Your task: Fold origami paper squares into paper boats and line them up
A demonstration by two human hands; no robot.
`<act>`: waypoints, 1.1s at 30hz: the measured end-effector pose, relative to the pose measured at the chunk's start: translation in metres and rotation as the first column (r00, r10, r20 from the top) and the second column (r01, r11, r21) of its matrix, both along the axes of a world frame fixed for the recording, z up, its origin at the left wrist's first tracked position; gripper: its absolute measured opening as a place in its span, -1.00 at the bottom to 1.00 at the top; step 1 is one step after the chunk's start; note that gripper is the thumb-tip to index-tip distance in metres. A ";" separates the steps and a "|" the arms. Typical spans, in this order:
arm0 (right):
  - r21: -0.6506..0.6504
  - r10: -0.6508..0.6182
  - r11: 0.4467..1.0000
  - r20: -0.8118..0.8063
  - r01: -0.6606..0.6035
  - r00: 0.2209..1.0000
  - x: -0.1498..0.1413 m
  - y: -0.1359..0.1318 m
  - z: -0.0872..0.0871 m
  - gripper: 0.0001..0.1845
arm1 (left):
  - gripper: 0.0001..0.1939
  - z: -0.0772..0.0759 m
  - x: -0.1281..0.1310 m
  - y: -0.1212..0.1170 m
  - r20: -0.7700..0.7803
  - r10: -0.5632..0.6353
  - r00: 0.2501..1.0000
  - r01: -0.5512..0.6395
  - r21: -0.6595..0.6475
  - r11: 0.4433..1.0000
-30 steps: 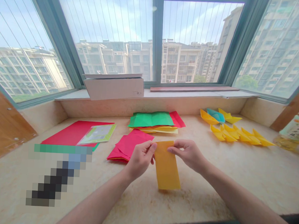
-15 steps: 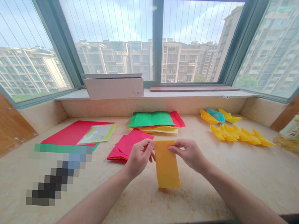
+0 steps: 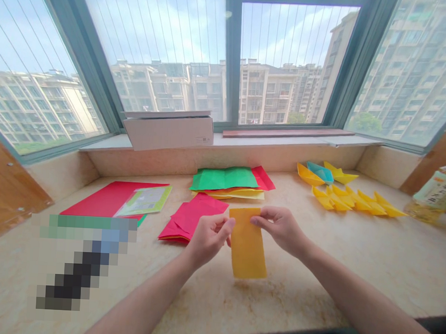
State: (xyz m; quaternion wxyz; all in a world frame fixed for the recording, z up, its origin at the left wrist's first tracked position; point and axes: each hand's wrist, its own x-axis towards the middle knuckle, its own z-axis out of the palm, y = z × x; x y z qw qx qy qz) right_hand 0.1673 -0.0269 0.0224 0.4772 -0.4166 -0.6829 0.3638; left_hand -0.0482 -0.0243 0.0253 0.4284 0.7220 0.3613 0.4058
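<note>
- The **left hand** (image 3: 208, 241) is mostly closed, pinching the upper left edge of a long orange-yellow paper strip (image 3: 248, 245), with the thumb on top and the fingers tucked behind.
- The **right hand** (image 3: 281, 231) is curled the same way, with its thumb and fingers gripping the upper right edge.
- The strip sits lengthwise between both hands, right above the cream marble-look table (image 3: 313, 291). Can't tell if its bottom end touches the table.
- Tip: pinching level on both sides keeps the paper square and stops it from twisting.
- A pile of folded pink-red paper (image 3: 185, 217) is just left of the strip, with a green paper sheet (image 3: 224, 179) on a stack of yellow and red sheets beyond it.
- Further left are a flat red sheet (image 3: 101, 200) and a green-edged printed packet (image 3: 144, 201).
- Yellow paper boats (image 3: 359, 205) and a teal paper boat (image 3: 320, 172) are lined up on the right.
- A plastic bottle of yellow liquid (image 3: 433, 193) has a printed label, but I can't read it.
- The white cardboard box (image 3: 168, 133) on the windowsill has tiny print that's also unreadable.
</note>
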 end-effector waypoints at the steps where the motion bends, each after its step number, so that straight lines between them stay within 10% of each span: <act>1: -0.005 -0.004 1.000 -0.021 0.004 1.000 0.000 0.000 0.000 -0.69 | -0.56 0.000 0.001 -0.001 -0.028 -0.032 0.999 0.032 -0.003 0.999; 33: -0.042 -0.219 0.976 -0.283 0.216 0.934 0.005 0.010 0.003 -0.60 | -0.48 -0.004 0.004 -0.002 -0.077 -0.226 0.971 0.205 -0.217 0.954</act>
